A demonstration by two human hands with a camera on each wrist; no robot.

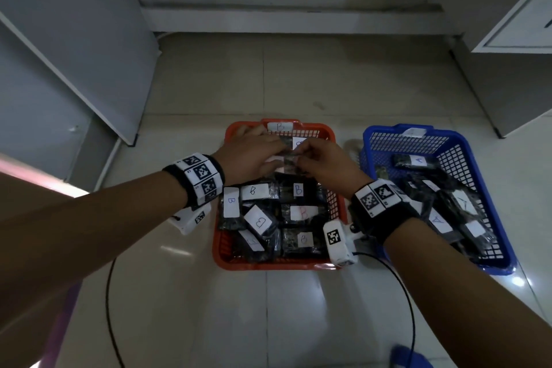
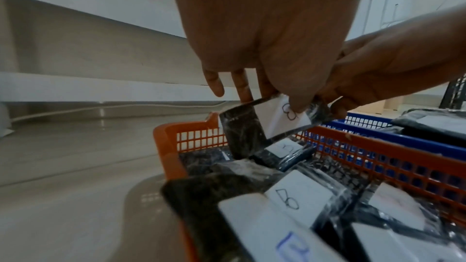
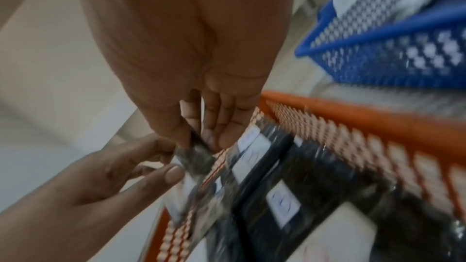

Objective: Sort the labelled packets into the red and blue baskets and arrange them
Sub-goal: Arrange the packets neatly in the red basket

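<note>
A dark plastic packet with a white "B" label hangs over the far half of the red basket. My left hand pinches it from the left and my right hand pinches its right end. In the left wrist view the packet tilts down toward the basket's far left corner, with my left thumb on its label. The right wrist view is blurred; there my right hand pinches the packet's edge. Several B-labelled packets fill the red basket. The blue basket on the right holds A-labelled packets.
Both baskets stand side by side on a pale tiled floor. Grey cabinets stand at the left and right, and a low step runs along the back. Black cables loop on the floor near me.
</note>
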